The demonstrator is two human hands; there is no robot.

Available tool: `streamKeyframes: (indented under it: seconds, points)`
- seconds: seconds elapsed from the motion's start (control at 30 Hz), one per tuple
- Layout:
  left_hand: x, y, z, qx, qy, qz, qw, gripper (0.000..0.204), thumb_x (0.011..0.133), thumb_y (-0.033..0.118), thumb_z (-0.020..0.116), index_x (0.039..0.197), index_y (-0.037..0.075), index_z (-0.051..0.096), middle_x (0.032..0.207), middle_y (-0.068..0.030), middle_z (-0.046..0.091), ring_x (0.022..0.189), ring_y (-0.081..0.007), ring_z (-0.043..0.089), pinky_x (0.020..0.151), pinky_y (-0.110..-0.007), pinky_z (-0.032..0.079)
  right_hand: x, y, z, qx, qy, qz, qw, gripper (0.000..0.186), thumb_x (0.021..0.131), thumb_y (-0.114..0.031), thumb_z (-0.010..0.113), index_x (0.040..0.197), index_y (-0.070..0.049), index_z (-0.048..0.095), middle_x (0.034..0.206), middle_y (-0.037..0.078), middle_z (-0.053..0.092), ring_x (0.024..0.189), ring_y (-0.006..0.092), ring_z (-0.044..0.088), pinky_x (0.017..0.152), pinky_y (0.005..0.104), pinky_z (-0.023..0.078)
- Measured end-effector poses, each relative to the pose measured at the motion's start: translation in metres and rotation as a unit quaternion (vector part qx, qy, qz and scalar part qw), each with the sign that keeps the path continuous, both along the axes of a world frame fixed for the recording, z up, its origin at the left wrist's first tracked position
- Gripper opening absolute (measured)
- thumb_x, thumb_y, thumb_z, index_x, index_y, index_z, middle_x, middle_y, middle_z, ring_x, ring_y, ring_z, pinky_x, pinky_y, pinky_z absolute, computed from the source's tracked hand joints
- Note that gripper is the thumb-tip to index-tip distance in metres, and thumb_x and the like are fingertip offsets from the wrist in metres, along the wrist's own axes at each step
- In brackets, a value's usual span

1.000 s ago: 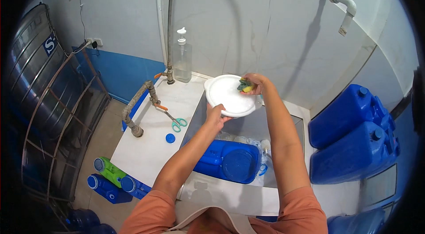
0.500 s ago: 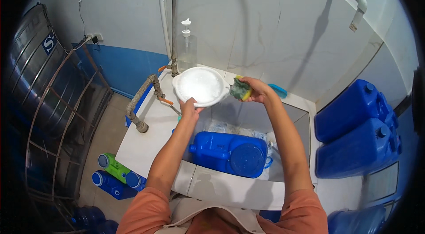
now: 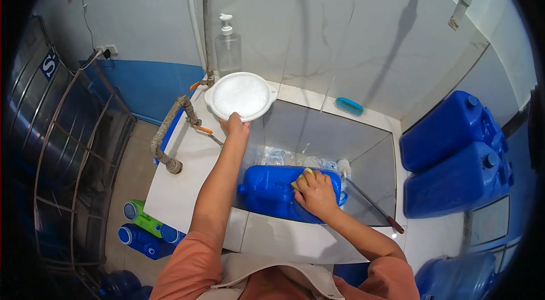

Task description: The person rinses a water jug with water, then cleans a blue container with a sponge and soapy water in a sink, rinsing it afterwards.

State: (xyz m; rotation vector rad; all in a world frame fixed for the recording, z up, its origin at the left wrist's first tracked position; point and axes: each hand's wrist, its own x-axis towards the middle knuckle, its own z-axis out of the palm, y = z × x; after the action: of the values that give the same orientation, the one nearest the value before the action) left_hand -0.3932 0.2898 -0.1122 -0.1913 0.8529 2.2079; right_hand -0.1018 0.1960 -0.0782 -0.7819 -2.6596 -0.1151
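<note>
While a large blue plastic jug (image 3: 268,185) lies on its side in a grey-walled, rectangular sink (image 3: 369,135), a worker's right hand (image 3: 318,193) clamps a yellow sponge (image 3: 307,175) against its upper side, toward two o'clock of the jug's middle. The left hand (image 3: 234,126), well apart at eleven o'clock, grips the near rim of a round white plastic bowl (image 3: 273,94) of white foam (image 3: 241,93); whether the bowl also rests on the counter cannot be told. Good scrubbing here would seem to call for a flat palm, firm overlapping strokes that follow the jug's curves, and a level bowl, since wet plastic may well roll or slip. An oval turquoise brush (image 3: 349,107) sits on the ledge between one and two o'clock; a long-handled brush with a dark red grip (image 3: 394,224) leans toward four; a clear plastic pump bottle (image 3: 229,55) stands beyond the bowl at eleven.
</note>
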Motion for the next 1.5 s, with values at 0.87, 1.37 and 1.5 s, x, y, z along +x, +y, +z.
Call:
streamKeyframes:
  seconds: [0.87, 1.37, 1.5]
  points:
    - [0.197, -0.078, 0.004, -0.202, 0.810, -0.344, 0.430, 0.038, 0.071, 0.031, 0.064, 0.097, 0.004, 0.055, 0.070, -0.0181, 0.062, 0.069, -0.0359, 0.061, 0.061, -0.046, 0.047, 0.097, 0.209, 0.025, -0.186, 0.011, -0.100, 0.977, 0.030, 0.084, -0.026, 0.042, 0.083, -0.001, 0.059, 0.088, 0.017, 0.057, 0.083, 0.0315, 0.054, 0.077, 0.0414, 0.041]
    - [0.133, -0.083, -0.058, -0.475, 0.539, -0.292, 0.631, 0.061, 0.084, 0.052, 0.045, 0.106, -0.004, 0.055, 0.095, -0.0281, 0.060, 0.092, -0.0419, 0.057, 0.081, -0.046, 0.044, 0.007, 0.082, -0.078, -0.173, 0.148, 0.130, 0.965, 0.023, 0.073, -0.011, 0.055, 0.095, -0.004, 0.056, 0.105, 0.015, 0.053, 0.099, 0.0316, 0.049, 0.085, 0.0419, 0.037]
    - [0.115, -0.087, -0.072, -0.458, 0.499, -0.329, 0.658, 0.061, 0.085, 0.050, 0.045, 0.107, -0.007, 0.051, 0.093, -0.0294, 0.059, 0.089, -0.0418, 0.058, 0.079, -0.045, 0.045, -0.012, 0.076, -0.092, -0.226, 0.063, 0.222, 0.946, 0.029, 0.072, -0.011, 0.057, 0.100, -0.002, 0.055, 0.104, 0.016, 0.053, 0.097, 0.0301, 0.050, 0.082, 0.0418, 0.038]
